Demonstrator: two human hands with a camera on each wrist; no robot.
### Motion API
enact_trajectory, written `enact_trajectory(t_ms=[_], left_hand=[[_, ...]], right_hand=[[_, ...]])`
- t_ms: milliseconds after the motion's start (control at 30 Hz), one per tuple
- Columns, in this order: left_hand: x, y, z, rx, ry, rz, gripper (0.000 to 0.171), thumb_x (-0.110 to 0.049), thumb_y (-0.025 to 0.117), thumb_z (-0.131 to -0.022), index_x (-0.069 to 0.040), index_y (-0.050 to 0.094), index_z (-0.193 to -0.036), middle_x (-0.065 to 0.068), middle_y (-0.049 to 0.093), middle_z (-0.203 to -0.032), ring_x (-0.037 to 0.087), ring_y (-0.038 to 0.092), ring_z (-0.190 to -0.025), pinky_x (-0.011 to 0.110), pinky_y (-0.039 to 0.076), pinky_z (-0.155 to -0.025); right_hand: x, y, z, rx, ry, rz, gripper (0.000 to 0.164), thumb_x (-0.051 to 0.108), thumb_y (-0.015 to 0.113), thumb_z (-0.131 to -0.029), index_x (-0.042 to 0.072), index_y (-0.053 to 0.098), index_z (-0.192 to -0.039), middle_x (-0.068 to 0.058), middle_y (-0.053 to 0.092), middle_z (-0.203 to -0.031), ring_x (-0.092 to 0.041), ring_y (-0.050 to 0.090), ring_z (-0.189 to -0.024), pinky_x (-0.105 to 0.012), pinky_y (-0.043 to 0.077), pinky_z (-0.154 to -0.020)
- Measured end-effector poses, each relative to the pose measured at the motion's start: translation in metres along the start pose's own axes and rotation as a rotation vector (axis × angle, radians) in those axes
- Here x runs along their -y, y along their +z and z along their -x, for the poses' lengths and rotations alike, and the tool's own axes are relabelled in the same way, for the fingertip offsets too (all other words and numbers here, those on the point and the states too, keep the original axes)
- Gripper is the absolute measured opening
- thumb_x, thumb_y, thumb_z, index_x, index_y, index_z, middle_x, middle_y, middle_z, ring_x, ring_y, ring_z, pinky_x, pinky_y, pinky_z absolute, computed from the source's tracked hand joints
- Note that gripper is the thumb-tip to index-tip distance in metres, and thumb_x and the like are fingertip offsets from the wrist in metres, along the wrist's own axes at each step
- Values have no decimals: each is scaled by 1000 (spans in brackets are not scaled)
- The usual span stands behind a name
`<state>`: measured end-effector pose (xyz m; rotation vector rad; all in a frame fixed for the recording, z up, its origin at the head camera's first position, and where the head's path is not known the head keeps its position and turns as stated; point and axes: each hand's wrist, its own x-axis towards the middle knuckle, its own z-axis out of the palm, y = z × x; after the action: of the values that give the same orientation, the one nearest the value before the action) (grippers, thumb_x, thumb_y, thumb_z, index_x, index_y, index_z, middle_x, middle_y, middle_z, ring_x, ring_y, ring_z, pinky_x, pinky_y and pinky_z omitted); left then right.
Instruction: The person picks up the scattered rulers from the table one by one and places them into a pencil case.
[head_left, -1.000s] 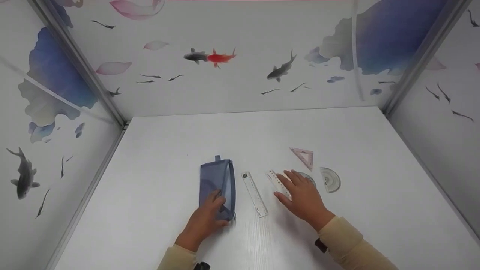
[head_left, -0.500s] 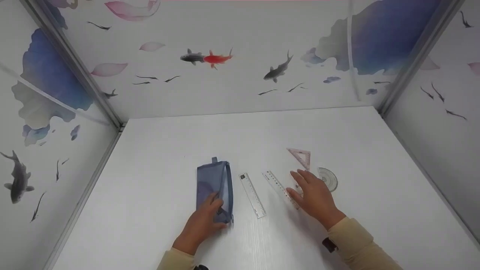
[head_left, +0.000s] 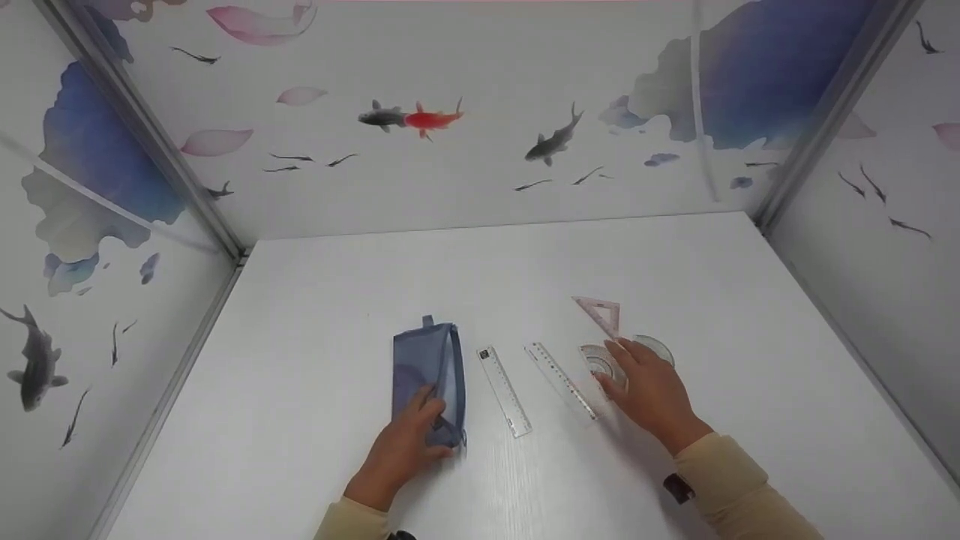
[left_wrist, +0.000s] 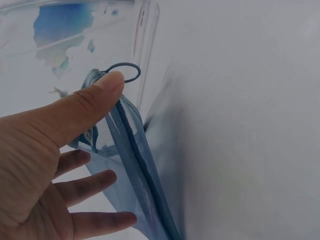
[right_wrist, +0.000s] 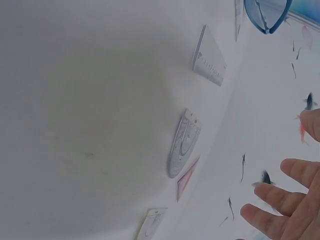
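My left hand [head_left: 401, 446] holds the lower end of a blue mesh pencil case [head_left: 420, 352], whose zip side gapes. In the left wrist view, the thumb presses on the case's end, beside a dark loop [left_wrist: 131, 65]; the other fingers spread along its side. My right hand [head_left: 651, 390] hovers with relaxed, spread fingers over two clear protractors [head_left: 596, 358], partly covering both. The right wrist view has those fingers apart from everything, a protractor [right_wrist: 185, 142] lying flat on the table. A pink set square [head_left: 615, 321] lies just beyond the fingertips.
Two clear rulers lie slanted between the hands: one ruler [head_left: 505, 391] near the pencil case, the other ruler [head_left: 561, 381] closer to the protractors. The white table [head_left: 300, 315] is bounded by printed panels at the back [head_left: 450, 187] and both sides.
My right hand has shifted rightward, off the right ruler and over the protractors, uncovering that ruler and part of the nearer protractor. The left hand stays on the pencil case. The view has shifted slightly.
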<state>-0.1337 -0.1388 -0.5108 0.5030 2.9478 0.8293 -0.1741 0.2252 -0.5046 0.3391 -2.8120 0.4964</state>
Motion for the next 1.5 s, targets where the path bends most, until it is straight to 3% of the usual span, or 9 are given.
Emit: enact_trajectory(t_ms=[267, 500, 1067, 1500], left_hand=[[1, 0, 0, -1, 3, 1, 58, -24, 85, -69, -14, 52, -115, 23, 39, -146, 43, 55, -117, 50, 53, -83], [4, 3, -1, -3, 20, -7, 57, -22, 86, -68, -13, 54, -114, 24, 40, -145, 45, 48, -125, 52, 50, -89], [4, 2, -1, -9, 25, -3, 58, -23, 86, -68, -13, 52, -114, 24, 40, -145, 44, 53, -119, 49, 53, -84], [5, 1, -2, -10, 19, -14, 58, -24, 86, -68, -13, 53, -115, 24, 40, -145, 44, 50, -123, 51, 51, -88]], right_hand=[[-12, -4, -1, 34, 49, 0, 57, 30, 67, -90, 1, 51, -136, -25, 53, -133, -43, 51, -122, -59, 43, -96], [-25, -7, -1, 77, 83, -4, 58, 31, 64, -93, 1, 47, -139, -25, 50, -138, -43, 46, -127, -60, 40, -98], [-46, -14, -11, 156, 182, -51, 59, 31, 61, -95, -2, 42, -141, -27, 43, -142, -47, 40, -130, -60, 35, -103], [-62, -15, -16, 179, 200, -105, 61, 32, 58, -96, -4, 39, -142, -30, 41, -142, -48, 36, -131, -61, 33, -103]])
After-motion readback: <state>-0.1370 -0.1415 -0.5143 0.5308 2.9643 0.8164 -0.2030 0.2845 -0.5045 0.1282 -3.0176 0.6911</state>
